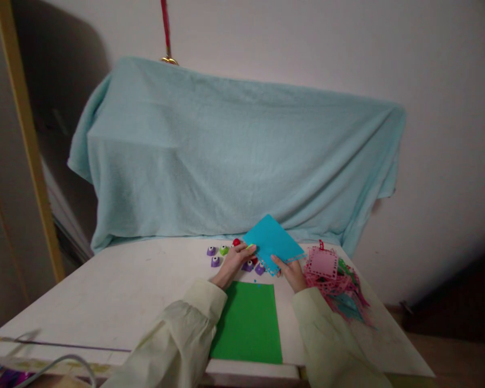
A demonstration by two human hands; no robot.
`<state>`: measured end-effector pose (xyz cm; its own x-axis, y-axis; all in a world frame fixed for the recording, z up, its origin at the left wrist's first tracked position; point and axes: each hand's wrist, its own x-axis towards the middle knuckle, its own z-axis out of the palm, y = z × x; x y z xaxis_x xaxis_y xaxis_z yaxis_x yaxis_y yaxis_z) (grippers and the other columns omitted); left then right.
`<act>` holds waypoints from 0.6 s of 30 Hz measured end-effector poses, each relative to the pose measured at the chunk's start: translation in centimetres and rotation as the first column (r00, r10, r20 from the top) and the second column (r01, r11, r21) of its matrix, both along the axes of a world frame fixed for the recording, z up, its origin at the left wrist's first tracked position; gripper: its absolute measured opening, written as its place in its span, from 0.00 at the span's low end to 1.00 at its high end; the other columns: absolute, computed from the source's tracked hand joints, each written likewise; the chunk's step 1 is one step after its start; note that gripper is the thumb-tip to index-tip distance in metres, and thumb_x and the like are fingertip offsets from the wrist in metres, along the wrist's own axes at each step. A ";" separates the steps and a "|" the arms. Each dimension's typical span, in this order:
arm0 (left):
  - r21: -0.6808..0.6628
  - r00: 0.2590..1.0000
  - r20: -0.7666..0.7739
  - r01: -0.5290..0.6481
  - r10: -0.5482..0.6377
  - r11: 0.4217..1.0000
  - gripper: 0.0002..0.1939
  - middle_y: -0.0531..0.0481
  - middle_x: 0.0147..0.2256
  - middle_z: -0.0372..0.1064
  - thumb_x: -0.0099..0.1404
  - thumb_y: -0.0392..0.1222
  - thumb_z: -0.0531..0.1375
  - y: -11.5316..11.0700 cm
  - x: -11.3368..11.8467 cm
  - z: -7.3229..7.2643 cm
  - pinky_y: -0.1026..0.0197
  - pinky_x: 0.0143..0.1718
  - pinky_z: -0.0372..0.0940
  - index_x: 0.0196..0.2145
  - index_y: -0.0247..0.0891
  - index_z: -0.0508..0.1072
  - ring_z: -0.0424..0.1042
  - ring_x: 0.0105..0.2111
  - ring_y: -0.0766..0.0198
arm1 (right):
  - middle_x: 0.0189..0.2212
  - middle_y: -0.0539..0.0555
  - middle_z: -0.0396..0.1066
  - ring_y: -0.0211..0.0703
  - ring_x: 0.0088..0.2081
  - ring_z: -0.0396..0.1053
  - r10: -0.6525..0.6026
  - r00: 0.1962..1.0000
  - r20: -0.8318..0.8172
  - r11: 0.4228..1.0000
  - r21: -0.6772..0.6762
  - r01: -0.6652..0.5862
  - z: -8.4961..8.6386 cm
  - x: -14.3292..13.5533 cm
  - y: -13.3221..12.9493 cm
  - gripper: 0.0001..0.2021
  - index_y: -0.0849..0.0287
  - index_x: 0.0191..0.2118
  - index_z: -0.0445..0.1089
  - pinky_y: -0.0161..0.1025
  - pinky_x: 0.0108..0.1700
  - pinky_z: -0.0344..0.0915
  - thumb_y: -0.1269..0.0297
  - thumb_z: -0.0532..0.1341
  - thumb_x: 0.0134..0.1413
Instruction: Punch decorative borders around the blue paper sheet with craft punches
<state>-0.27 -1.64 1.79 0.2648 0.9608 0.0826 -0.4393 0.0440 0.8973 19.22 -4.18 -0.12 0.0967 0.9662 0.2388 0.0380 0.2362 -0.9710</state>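
Bright-blue paper (272, 240), perforated along lower edges, beyond the green sheet (249, 323); hands: right (292, 273) pinching paper, left (238, 257) closed around lime piece (250, 246).

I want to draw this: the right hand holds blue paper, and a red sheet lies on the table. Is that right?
Almost! The head view shows the sheet on the table is green, not red; the right hand does hold blue paper.

White table (137, 291), green sheet (248, 326) at near edge, small punches (215, 262) (mostly purple) beyond, paper scraps (334, 283) heaped right
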 end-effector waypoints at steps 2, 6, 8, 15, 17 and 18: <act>0.004 1.000 0.021 -0.004 0.004 1.000 0.18 0.49 0.29 0.68 0.49 0.51 0.68 0.1 -0.1 -0.1 0.58 0.41 0.63 0.29 0.33 0.73 0.68 0.33 0.63 | 0.22 0.47 0.70 0.37 0.18 0.62 -0.007 1.000 -0.010 1.000 -0.011 0.007 0.1 0.0 0.0 0.20 0.59 0.36 0.67 0.33 0.18 0.59 0.50 0.68 0.39; -0.003 1.000 0.021 0.008 -0.008 1.000 0.17 0.47 0.32 0.69 0.51 0.50 0.67 0.2 -0.3 0.0 0.58 0.42 0.63 0.30 0.32 0.74 0.68 0.35 0.62 | 0.19 0.47 0.69 0.37 0.18 0.62 0.001 1.000 0.013 1.000 -0.005 -0.001 0.2 0.0 -0.1 0.18 0.59 0.31 0.67 0.34 0.19 0.59 0.50 0.67 0.40; -0.002 1.000 0.010 0.018 -0.018 1.000 0.17 0.47 0.31 0.69 0.50 0.51 0.67 0.1 -0.3 0.1 0.58 0.42 0.63 0.29 0.32 0.74 0.68 0.35 0.61 | 0.21 0.49 0.70 0.37 0.19 0.62 0.005 1.000 0.015 1.000 -0.003 -0.005 0.3 0.0 -0.2 0.18 0.59 0.32 0.67 0.34 0.19 0.59 0.51 0.67 0.41; -0.007 0.999 -0.026 0.018 -0.019 1.000 0.18 0.48 0.29 0.69 0.47 0.52 0.69 -0.2 -0.1 0.4 0.57 0.40 0.63 0.27 0.34 0.74 0.69 0.34 0.60 | 0.24 0.51 0.73 0.38 0.19 0.64 -0.008 1.000 0.019 1.000 -0.012 0.008 0.5 -0.1 -0.4 0.19 0.60 0.34 0.69 0.34 0.20 0.59 0.51 0.67 0.41; -0.015 0.999 -0.033 0.021 -0.021 1.000 0.19 0.48 0.29 0.70 0.46 0.53 0.69 -0.3 -0.1 0.5 0.58 0.40 0.63 0.28 0.34 0.74 0.69 0.35 0.59 | 0.23 0.49 0.73 0.38 0.19 0.63 -0.004 1.000 0.016 1.000 -0.017 0.004 0.4 -0.1 -0.4 0.19 0.60 0.35 0.69 0.34 0.19 0.59 0.51 0.67 0.41; -0.017 0.999 -0.032 0.021 -0.021 1.000 0.19 0.48 0.28 0.70 0.46 0.53 0.69 -0.3 -0.1 0.5 0.58 0.40 0.63 0.28 0.34 0.74 0.69 0.35 0.59 | 0.23 0.49 0.73 0.38 0.19 0.63 0.000 1.000 0.016 1.000 -0.018 0.000 0.4 -0.1 -0.4 0.19 0.59 0.35 0.69 0.34 0.19 0.59 0.51 0.67 0.41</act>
<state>-0.41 -1.95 2.34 0.2873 0.9561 0.0577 -0.4088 0.0679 0.9101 19.16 -4.53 0.28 0.0931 0.9705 0.2225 0.0532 0.2183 -0.9744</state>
